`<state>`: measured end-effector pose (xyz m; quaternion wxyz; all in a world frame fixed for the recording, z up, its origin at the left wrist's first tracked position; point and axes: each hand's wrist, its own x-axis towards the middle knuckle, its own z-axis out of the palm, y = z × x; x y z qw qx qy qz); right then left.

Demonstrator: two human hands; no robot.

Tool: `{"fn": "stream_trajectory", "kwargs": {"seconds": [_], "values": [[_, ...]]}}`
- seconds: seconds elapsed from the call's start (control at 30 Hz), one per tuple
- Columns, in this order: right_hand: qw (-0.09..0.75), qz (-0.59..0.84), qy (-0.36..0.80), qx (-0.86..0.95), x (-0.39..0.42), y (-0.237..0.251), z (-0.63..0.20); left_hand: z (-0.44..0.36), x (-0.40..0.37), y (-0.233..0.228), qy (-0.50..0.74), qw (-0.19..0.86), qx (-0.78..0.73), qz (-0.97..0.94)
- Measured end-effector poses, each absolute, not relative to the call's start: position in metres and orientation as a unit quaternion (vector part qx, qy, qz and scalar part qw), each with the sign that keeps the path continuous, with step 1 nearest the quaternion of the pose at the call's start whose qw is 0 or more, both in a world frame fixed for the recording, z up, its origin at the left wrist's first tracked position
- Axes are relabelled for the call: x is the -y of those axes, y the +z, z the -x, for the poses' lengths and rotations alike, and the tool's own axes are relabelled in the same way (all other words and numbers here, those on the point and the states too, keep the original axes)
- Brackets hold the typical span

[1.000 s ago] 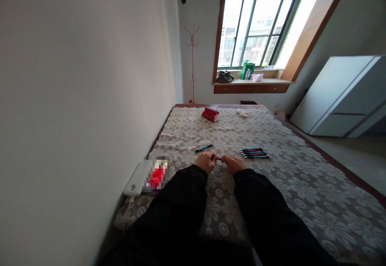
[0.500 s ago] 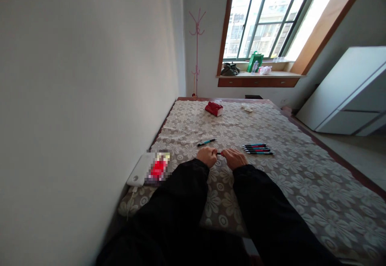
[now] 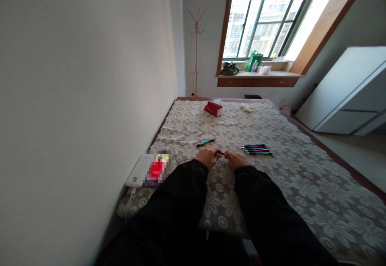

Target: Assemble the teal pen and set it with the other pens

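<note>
Between my two hands is a dark pen (image 3: 220,153), mostly hidden by the fingers. My left hand (image 3: 208,156) is closed around its left part. The fingertips of my right hand (image 3: 236,160) pinch its right end. Just beyond my left hand, a single blue and black pen (image 3: 206,142) lies slanted on the patterned tablecloth (image 3: 187,121). To the right of my right hand, several pens (image 3: 257,149) with blue, red and black barrels lie side by side in a row.
A white device (image 3: 138,173) with a cable and a blurred colourful item (image 3: 157,169) lie at the left edge by the wall. Farther back are a red tissue pack (image 3: 213,108) and a small pale item (image 3: 246,108). A pink coat stand (image 3: 196,52) stands behind the table.
My right hand has shifted slightly right and its fingers have drawn in to the pen's end. More of the dark pen shows by my left fingers. The other pens stay put.
</note>
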<state>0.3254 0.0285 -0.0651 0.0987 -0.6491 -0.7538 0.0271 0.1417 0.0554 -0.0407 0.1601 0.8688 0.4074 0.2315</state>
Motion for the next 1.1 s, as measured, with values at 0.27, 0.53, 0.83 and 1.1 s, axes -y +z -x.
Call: {"fn": "stream_trajectory", "kwargs": {"seconds": [0.27, 0.53, 0.83, 1.1], "values": [[0.040, 0.653, 0.029, 0.756, -0.026, -0.054, -0.321, -0.144, -0.053, -0.041, 0.207, 0.097, -0.407, -0.884], [0.064, 0.630, -0.033, 0.774, -0.021, -0.055, -0.318, -0.146, -0.051, -0.040, 0.160, 0.090, -0.450, -0.874], [0.099, 0.599, -0.041, 0.794, -0.019, -0.055, -0.313, -0.142, -0.048, -0.040, 0.139, 0.106, -0.495, -0.851], [0.101, 0.635, 0.014, 0.766, -0.027, -0.065, -0.322, -0.143, -0.046, -0.040, 0.223, 0.167, -0.439, -0.854]]}}
